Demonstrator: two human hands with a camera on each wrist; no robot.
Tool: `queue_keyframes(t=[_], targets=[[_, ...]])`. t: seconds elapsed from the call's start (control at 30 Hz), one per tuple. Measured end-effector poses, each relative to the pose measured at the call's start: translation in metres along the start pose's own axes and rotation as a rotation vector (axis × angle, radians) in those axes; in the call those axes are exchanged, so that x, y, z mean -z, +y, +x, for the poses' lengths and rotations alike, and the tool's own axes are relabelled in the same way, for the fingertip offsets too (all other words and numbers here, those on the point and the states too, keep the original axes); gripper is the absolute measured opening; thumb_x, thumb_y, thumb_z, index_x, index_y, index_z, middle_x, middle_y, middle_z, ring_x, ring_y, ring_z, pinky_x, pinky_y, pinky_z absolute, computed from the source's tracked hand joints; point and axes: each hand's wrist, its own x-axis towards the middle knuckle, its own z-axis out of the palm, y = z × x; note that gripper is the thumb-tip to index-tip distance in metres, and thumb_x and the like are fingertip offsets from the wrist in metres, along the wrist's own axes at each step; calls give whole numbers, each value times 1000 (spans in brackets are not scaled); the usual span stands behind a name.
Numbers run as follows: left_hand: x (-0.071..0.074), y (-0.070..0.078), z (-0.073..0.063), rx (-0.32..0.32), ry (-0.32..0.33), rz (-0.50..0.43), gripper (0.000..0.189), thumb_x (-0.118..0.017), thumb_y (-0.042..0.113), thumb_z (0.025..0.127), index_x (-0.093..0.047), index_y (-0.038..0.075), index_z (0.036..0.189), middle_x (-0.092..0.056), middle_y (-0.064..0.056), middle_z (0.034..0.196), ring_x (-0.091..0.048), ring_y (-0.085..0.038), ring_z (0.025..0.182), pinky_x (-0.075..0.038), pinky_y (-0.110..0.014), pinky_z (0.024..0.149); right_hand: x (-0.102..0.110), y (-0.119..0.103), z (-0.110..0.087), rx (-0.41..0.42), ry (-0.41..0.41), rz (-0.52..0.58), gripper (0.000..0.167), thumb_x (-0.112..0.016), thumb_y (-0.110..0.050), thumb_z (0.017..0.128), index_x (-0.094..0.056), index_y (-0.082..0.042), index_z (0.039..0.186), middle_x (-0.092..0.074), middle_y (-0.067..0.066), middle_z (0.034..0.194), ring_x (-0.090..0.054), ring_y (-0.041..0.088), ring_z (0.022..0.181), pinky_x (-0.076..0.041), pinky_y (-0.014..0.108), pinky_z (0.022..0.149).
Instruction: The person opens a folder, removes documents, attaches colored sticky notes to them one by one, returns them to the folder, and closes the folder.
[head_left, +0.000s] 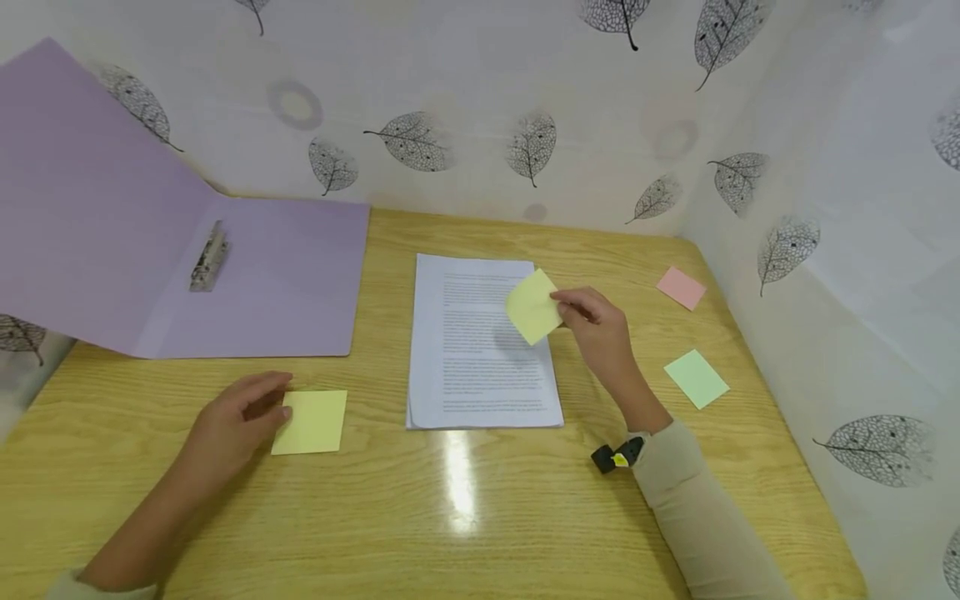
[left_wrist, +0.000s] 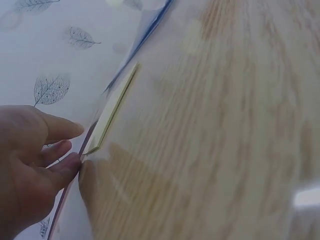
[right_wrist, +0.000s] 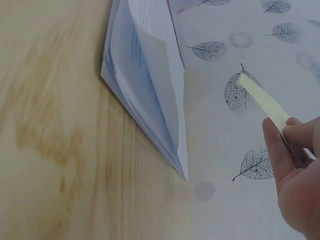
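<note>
My right hand (head_left: 600,329) pinches a single yellow sticky note (head_left: 532,307) by its edge, between thumb and fingers. The note overlaps the right side of a stack of printed sheets (head_left: 480,350) in the head view; the right wrist view shows the sheets' corner curling up (right_wrist: 150,90). On the table at the left lies a yellow sticky note pad (head_left: 315,423), seen edge-on in the left wrist view. Beside its left edge is my left hand (head_left: 228,429), thumb tip at the edge and fingers loosely bent.
An open purple folder (head_left: 292,283) with a metal clip (head_left: 210,257) stands back left, its cover raised against the wall. Toward the right edge of the wooden table (head_left: 480,542) lie a pink sticky note pad (head_left: 681,288) and a green one (head_left: 697,379). Leaf-patterned walls border the table.
</note>
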Motion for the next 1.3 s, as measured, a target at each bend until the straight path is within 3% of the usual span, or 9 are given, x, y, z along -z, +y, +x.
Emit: queue_keyframes(t=[0.13,0.23,0.5,0.67,0.77,0.93,1.07,1.2,1.3], targets=[[0,3,-2,-15,47,-18,49,-62,29,102,-54,6,145,-54,-16,143,-56,-3,120,-37,3,85,1,2,-1,-15,-3,4,21,-60,-7,101,-71,-2,119,-66,10,115,-66,14,93,-61,38,83],[-2,6,1,-37,60,-99,49,-60,31,103,-54,8,145,-59,-14,140,-52,17,110,-44,-1,87,0,2,-2,-30,-2,23,21,-61,-8,101,-71,-2,118,-66,12,115,-66,13,93,-61,36,83],[-26,31,31,-164,24,-352,46,-59,20,103,-53,2,145,-68,-8,127,-63,4,111,-53,-14,89,-9,-2,-7,-26,-9,88,20,-64,-8,99,-72,-2,117,-66,10,113,-66,12,90,-61,36,82],[-51,61,58,-150,-85,-543,49,-61,22,102,-51,-3,143,-67,-8,126,-67,-10,114,-54,-20,94,-17,-7,-11,-11,-27,133,21,-65,-9,99,-71,-1,117,-65,8,112,-66,13,89,-61,36,80],[-66,78,73,-154,-145,-619,48,-64,20,101,-53,-1,142,-64,-17,130,-66,-20,118,-53,-24,99,-21,-11,-13,-3,-41,152,21,-65,-7,98,-71,-1,117,-65,10,112,-66,14,89,-61,35,79],[-89,107,94,-174,-213,-696,42,-65,16,100,-57,3,139,-60,-26,134,-65,-31,120,-52,-36,103,-30,-19,-16,18,-54,158,20,-64,-4,98,-72,0,116,-65,13,112,-67,14,88,-61,44,79],[-102,125,107,-169,-234,-736,40,-63,13,100,-58,3,138,-63,-21,131,-63,-36,121,-49,-45,106,-36,-23,-18,32,-60,161,19,-65,-3,98,-72,0,114,-66,14,112,-67,15,89,-60,50,79],[-111,133,115,-146,-242,-766,42,-62,13,102,-55,1,141,-64,-19,132,-60,-41,124,-48,-46,107,-39,-25,-20,57,-65,114,17,-65,-6,98,-74,-4,112,-69,11,111,-67,13,91,-61,37,77],[-117,138,119,-124,-252,-812,44,-61,17,102,-53,-1,142,-63,-19,133,-62,-36,123,-50,-41,105,-40,-26,-22,108,-71,65,14,-65,-5,98,-76,-6,108,-72,9,107,-66,12,90,-56,24,74]])
